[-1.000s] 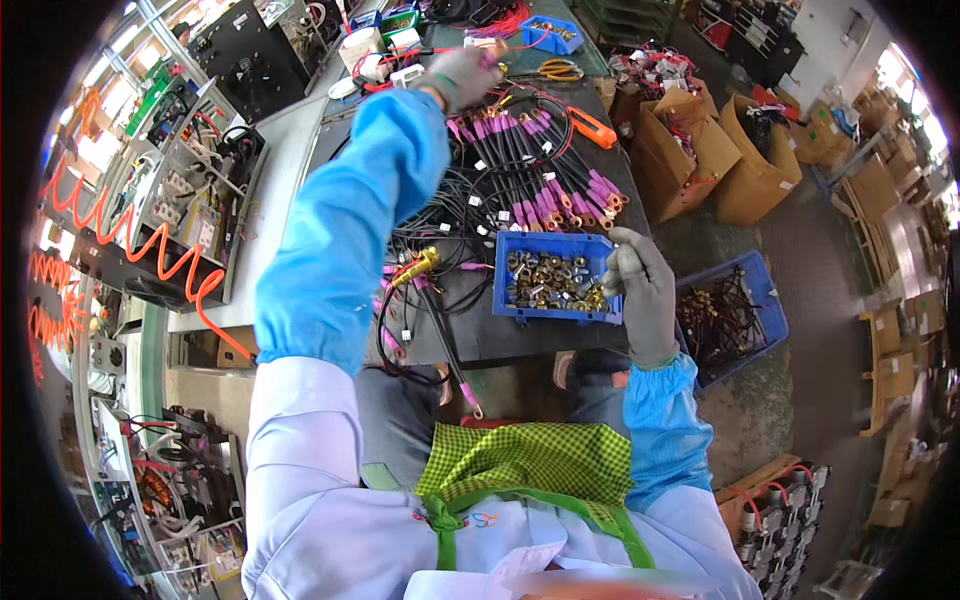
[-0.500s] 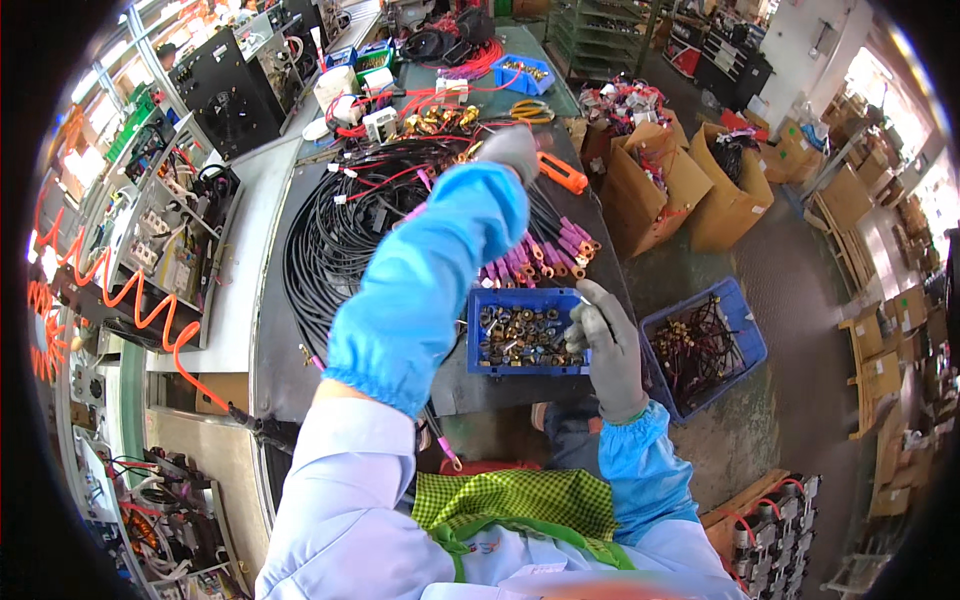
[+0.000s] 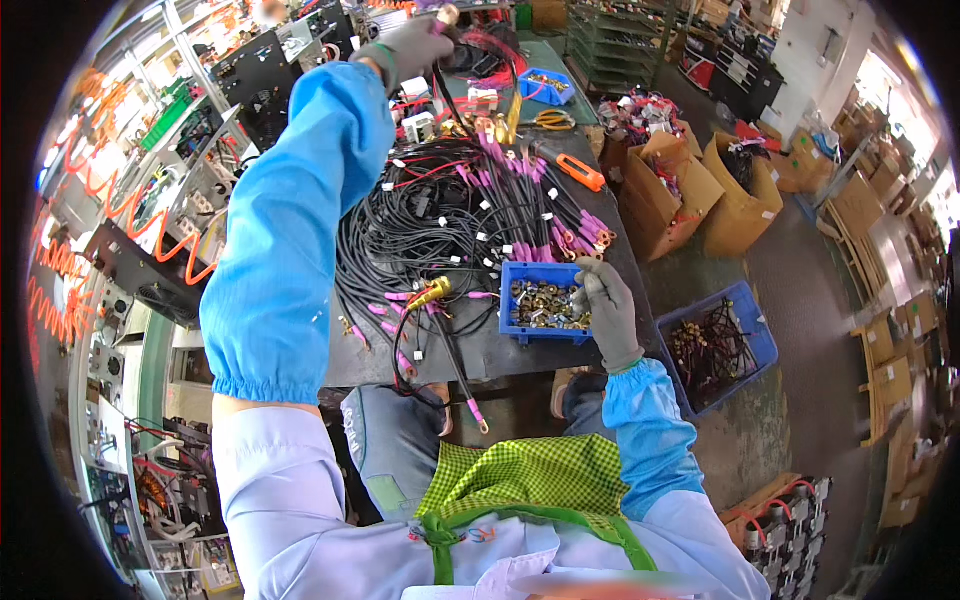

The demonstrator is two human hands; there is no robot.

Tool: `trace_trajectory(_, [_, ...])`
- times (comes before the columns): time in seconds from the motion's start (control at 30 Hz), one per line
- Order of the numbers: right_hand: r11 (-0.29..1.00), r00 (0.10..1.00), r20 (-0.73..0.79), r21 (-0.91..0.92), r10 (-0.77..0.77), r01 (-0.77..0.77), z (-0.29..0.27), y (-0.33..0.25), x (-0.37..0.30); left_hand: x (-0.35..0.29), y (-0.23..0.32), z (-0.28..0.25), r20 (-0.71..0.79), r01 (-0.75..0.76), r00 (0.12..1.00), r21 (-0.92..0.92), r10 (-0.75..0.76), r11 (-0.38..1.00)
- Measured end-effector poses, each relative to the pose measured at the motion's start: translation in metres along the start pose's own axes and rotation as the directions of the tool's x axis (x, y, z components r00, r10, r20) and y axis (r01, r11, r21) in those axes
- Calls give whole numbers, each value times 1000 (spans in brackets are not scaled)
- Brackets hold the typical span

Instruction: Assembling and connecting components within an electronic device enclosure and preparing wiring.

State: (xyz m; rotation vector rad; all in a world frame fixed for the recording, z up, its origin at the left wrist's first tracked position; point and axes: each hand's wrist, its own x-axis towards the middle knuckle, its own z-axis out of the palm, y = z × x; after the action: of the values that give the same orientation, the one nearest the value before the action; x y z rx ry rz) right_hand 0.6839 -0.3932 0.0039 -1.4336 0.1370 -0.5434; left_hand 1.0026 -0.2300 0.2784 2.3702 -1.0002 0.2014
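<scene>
My left hand (image 3: 408, 52), in a grey glove, is raised over the far left part of the table. It is closed on a black cable (image 3: 447, 95) with a pink sleeve and a metal lug at its top end; the cable hangs down toward the pile. My gloved right hand (image 3: 612, 315) rests at the right rim of a blue bin (image 3: 510, 326) full of small metal nuts and bolts. Its fingers are bent together, and what they hold, if anything, is too small to make out. Left of the bin lies a coiled pile of black cables (image 3: 385, 235) with pink ends.
An orange-handled tool (image 3: 580, 172) and yellow-handled pliers (image 3: 554, 120) lie farther back, near a small blue bin (image 3: 545, 87). At the table's right stand open cardboard boxes (image 3: 665, 200) and a blue crate (image 3: 768, 345) of cables. Shelving with equipment (image 3: 150, 275) lines the left.
My left hand has moved up and to the left from above the cables, lifting a cable end. The view has shifted, uncovering more of the pile. My right hand stays at the bin.
</scene>
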Motion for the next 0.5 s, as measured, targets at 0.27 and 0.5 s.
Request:
trace_trajectory(0.27, [996, 1000, -6, -88, -3, 3, -3, 9, -1, 1, 22, -17, -311, -447, 889, -432, 336, 783])
trace_trajectory(0.5, [1000, 1000, 17, -8, 20, -19, 17, -31, 2, -80, 86, -102, -236, -256, 961, -579, 141, 774])
